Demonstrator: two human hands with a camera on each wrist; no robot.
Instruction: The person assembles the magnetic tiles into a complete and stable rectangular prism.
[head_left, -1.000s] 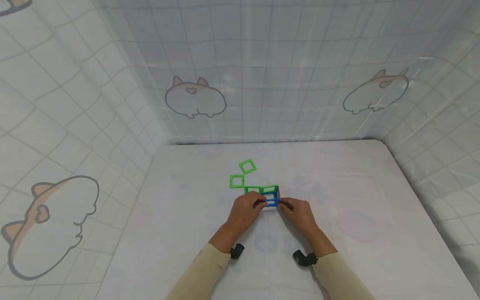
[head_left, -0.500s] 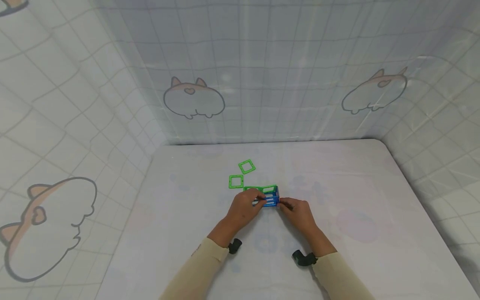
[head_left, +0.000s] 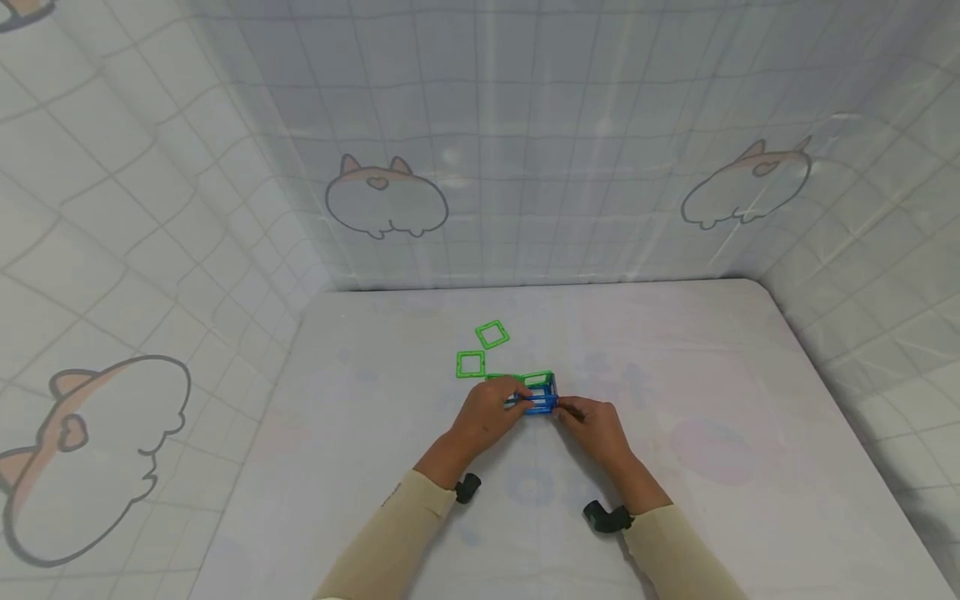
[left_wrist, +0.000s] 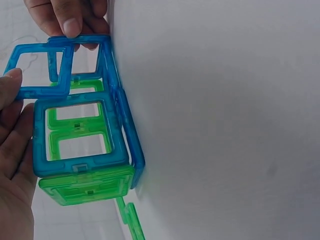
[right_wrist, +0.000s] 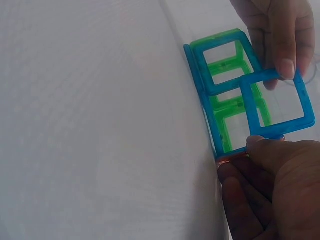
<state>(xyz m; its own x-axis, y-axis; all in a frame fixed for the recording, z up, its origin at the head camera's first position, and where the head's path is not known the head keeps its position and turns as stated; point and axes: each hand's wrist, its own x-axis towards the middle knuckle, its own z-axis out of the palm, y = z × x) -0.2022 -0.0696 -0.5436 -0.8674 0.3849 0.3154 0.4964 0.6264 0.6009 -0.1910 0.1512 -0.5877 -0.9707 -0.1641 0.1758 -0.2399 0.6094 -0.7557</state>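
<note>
A small box-like structure (head_left: pixel 542 383) of blue and green square magnetic tiles stands on the white table (head_left: pixel 712 375). In the left wrist view the structure (left_wrist: pixel 80 135) shows blue frames in front and green ones behind. A loose blue square tile (right_wrist: pixel 247 105) lies tilted against its top. My left hand (head_left: pixel 487 417) pinches that tile from the left, with a fingertip (left_wrist: pixel 11 77) on its edge. My right hand (head_left: pixel 592 425) grips the right end, its thumb (right_wrist: pixel 262 145) on the tile's lower edge. A small red piece (right_wrist: pixel 231 158) peeks out under the right fingers.
Two loose green square tiles (head_left: pixel 492 335) (head_left: pixel 470 364) lie flat just beyond the structure on the left. Patterned sheet walls (head_left: pixel 390 200) close in the table at the back and on both sides. A black wrist mount (head_left: pixel 607 517) sits on each forearm.
The left hand's fingers have crept slightly right, over the top of the structure. The right hand and the structure have hardly moved.
</note>
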